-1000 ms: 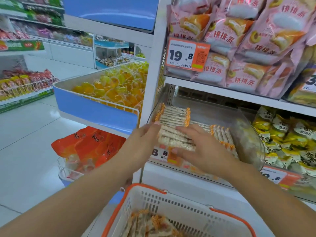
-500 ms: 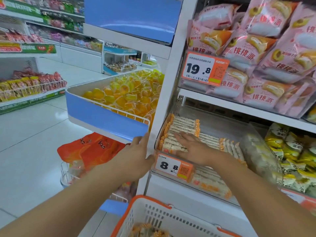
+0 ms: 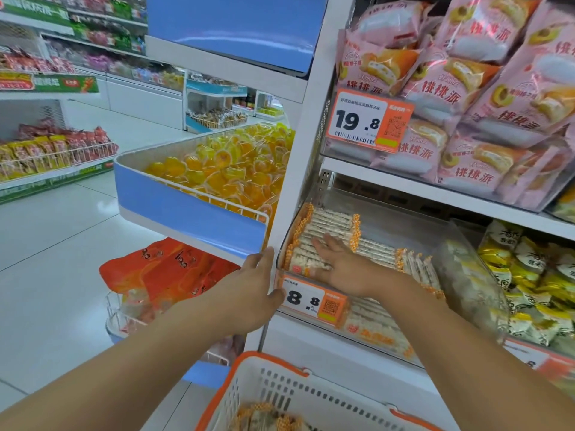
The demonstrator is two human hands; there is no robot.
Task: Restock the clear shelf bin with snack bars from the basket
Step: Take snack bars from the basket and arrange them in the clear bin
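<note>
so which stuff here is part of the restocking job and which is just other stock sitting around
Job:
clear shelf bin
snack bars
basket
right hand flat on the bars
left hand at the bin's corner

Just there:
pink cake packs
jelly cups
yellow packets

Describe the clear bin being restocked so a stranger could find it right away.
Find the white shelf upright. Just right of it, under the pink cake bags, sits the clear bin. Only it carries the orange 8.8 price tag and holds rows of orange-ended snack bars.

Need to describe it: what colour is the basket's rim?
Orange, on the white basket; the head view shows it.
</note>
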